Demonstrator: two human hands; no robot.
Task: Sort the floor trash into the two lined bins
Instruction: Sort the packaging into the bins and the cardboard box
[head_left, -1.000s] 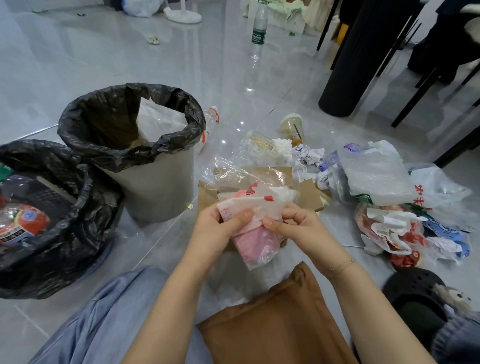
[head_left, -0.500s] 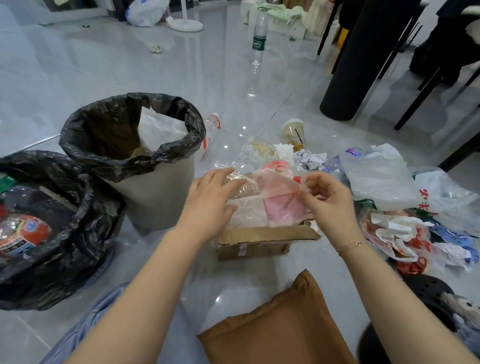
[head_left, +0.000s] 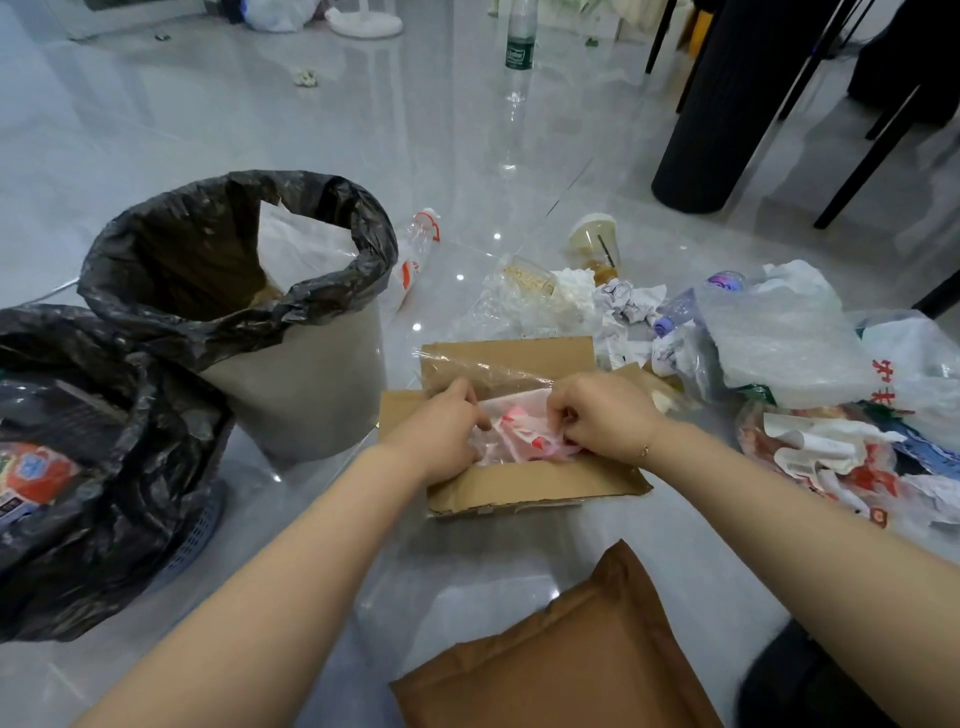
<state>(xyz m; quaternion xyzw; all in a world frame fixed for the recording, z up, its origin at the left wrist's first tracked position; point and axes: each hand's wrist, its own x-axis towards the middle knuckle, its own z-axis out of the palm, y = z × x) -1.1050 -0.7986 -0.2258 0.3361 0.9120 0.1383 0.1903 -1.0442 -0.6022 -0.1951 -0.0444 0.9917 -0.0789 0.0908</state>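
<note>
A pink and white plastic wrapper (head_left: 519, 441) lies inside an open cardboard box (head_left: 535, 486) on the floor. My left hand (head_left: 444, 434) and my right hand (head_left: 602, 415) both grip the wrapper with curled fingers, low inside the box. Left of the box stands a grey bin with a black liner (head_left: 156, 244), holding a white plastic sheet. At the far left edge is a second black-lined bin (head_left: 135, 467) with packaged trash in it.
Loose trash lies to the right: crumpled paper (head_left: 631, 304), a bubble-wrap bag (head_left: 779, 338), printed plastic bags (head_left: 831, 457), a drink cup (head_left: 595, 241), a bottle (head_left: 418, 254). A brown cushion (head_left: 561, 660) sits near me. Black furniture legs (head_left: 722, 104) stand at the back right.
Both hands have carried the pink wrapper forward and down, from in front of me into the cardboard box.
</note>
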